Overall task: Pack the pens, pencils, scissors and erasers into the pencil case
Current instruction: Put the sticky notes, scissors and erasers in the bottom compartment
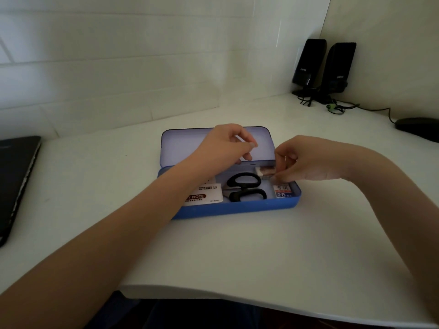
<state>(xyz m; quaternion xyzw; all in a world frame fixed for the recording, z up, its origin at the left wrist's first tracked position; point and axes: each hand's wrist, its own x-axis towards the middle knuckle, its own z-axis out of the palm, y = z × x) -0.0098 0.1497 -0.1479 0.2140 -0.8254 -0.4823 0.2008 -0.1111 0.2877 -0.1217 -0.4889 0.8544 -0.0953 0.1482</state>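
Landmark is the blue pencil case (237, 208), open on the white desk (237, 257), lid (180, 148) tipped back. Far left of the case: dark laptop (16, 184) at the desk edge. Left forearm crosses the case's left end diagonally; left hand (225, 143) hovers over the lid's inner face, fingers curled in, thumb toward the fingertips, cannot tell whether they pinch anything. Inside the case, left part: white sticky-note pack (204, 197), partly under the forearm. Centre: black-handled scissors (245, 187) lying flat, loops toward the right, below and clear of the left fingers. Right back corner: a small eraser (266, 171), and the right hand (308, 162) comes in from the right, wrist bent, fingertips pinched narrow on or right at it; contact is partly hidden. Right front corner: 2B lead box (282, 191), just below those fingertips. Beyond the case, far right: two black speakers (323, 67), cables, a black mouse (420, 127).
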